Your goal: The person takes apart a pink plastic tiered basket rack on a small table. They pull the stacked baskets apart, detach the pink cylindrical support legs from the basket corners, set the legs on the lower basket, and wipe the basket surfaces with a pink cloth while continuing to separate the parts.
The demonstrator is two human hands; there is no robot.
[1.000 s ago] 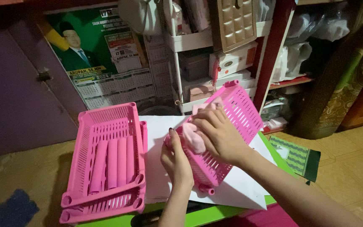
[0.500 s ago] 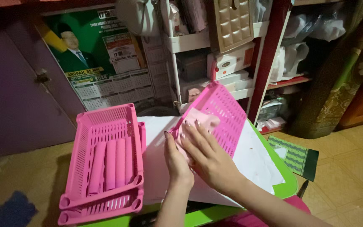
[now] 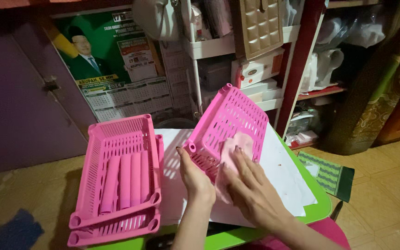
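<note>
While the pink slotted basket (image 3: 230, 122) stood tilted on its edge over the white paper (image 3: 288, 180) on the green table (image 3: 318, 210), the left hand (image 3: 195, 178) gripped its near corner and the right hand (image 3: 251, 185) pressed a pale pink cloth (image 3: 232, 153) flat-fingered against its inside. Left of that grip, two stacked pink baskets (image 3: 121, 178) held pink tubes (image 3: 126, 180). Beyond it, a green poster with a calendar sheet (image 3: 112, 65) hung on the wall, beside white boxes (image 3: 258, 69) on a shelf.

Dim warm light, dark shadowed corners
</note>
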